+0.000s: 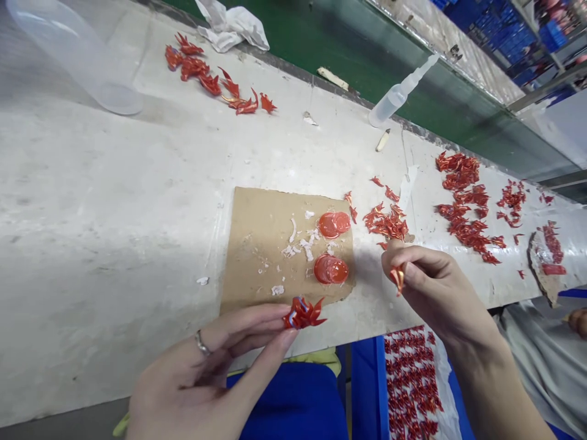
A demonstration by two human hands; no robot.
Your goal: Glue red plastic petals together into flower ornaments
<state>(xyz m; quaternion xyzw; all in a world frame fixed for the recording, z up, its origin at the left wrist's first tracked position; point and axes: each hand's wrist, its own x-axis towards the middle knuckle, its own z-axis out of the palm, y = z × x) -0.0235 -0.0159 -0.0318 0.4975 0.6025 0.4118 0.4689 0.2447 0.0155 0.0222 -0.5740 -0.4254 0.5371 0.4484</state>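
Note:
Between thumb and forefinger, my left hand [206, 366] pinches a red spiky figurine part [304, 313] with small blue marks. My right hand [431, 284], to its right, pinches a smaller red and gold piece [397, 280]. The two pieces are apart, over the front edge of the worktable. Just beyond them lies a brown cardboard sheet [257, 244], scattered with whitish scraps [302, 244]. Two small red cups [334, 225] with a glossy filling stand at its right side. A pile of small red pieces [387, 221] lies just beyond my right hand.
More red parts lie in groups at the back left [197, 66] and right [468, 201]. A dropper bottle [398, 91] and crumpled tissue [233, 27] sit near the green belt [293, 36]. Below the edge, a blue crate [369, 385] holds rows of red parts. Another person's hand [578, 321] shows at right.

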